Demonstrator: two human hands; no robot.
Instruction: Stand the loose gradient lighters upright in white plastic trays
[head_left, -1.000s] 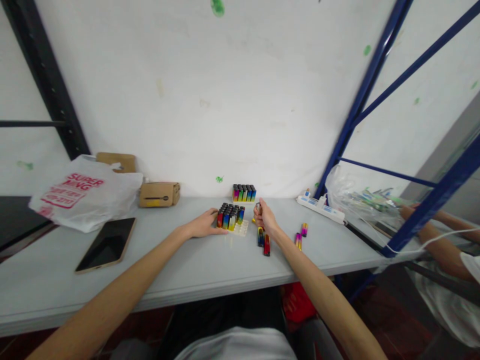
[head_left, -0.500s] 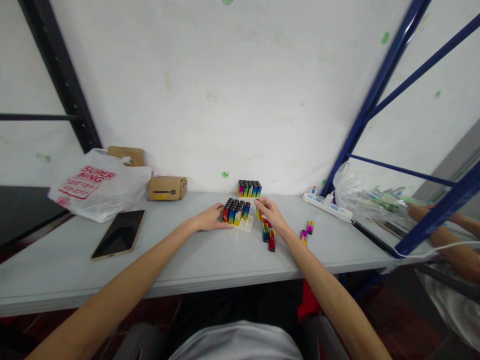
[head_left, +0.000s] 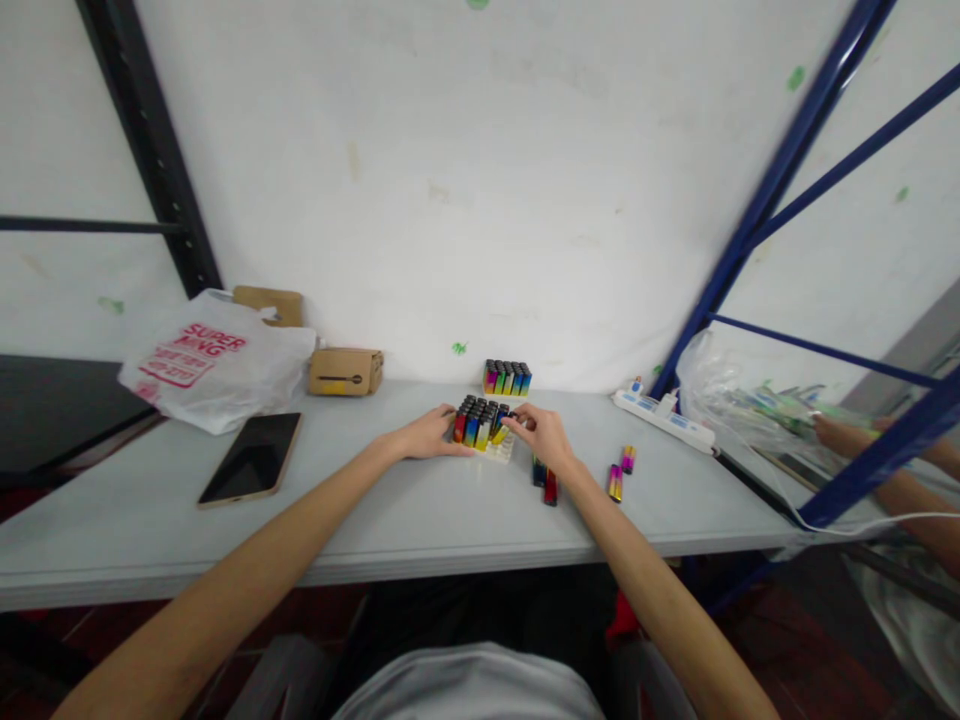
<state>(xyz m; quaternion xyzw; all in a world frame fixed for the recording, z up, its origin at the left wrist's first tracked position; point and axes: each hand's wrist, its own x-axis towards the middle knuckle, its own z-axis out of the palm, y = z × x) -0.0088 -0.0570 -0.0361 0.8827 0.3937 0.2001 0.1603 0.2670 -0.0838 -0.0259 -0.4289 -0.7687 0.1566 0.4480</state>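
A white plastic tray point(head_left: 502, 453) stands on the table, with rows of upright black-topped lighters point(head_left: 471, 430) filling its left and back part. Along the tray's left side, my left hand point(head_left: 431, 435) is closed around the edge, thumb at the front. My right hand point(head_left: 544, 437) pinches a yellow lighter point(head_left: 500, 434), which tilts over the tray's right part. Just below that hand lie a red lighter point(head_left: 551, 489) and a dark blue one point(head_left: 538, 473), partly covered by the wrist. Two pink-and-yellow lighters point(head_left: 616, 483) lie farther right.
Another block of lighters point(head_left: 508, 378) stands against the wall. On the left are a phone point(head_left: 251, 458), a plastic bag point(head_left: 217, 360) and a cardboard box point(head_left: 346, 372). A power strip point(head_left: 666, 420) and a blue rack post point(head_left: 720, 270) are on the right.
My right hand has brought the yellow lighter left, from beside the tray to over it. My left hand stays at the tray. The whole view has shifted slightly.
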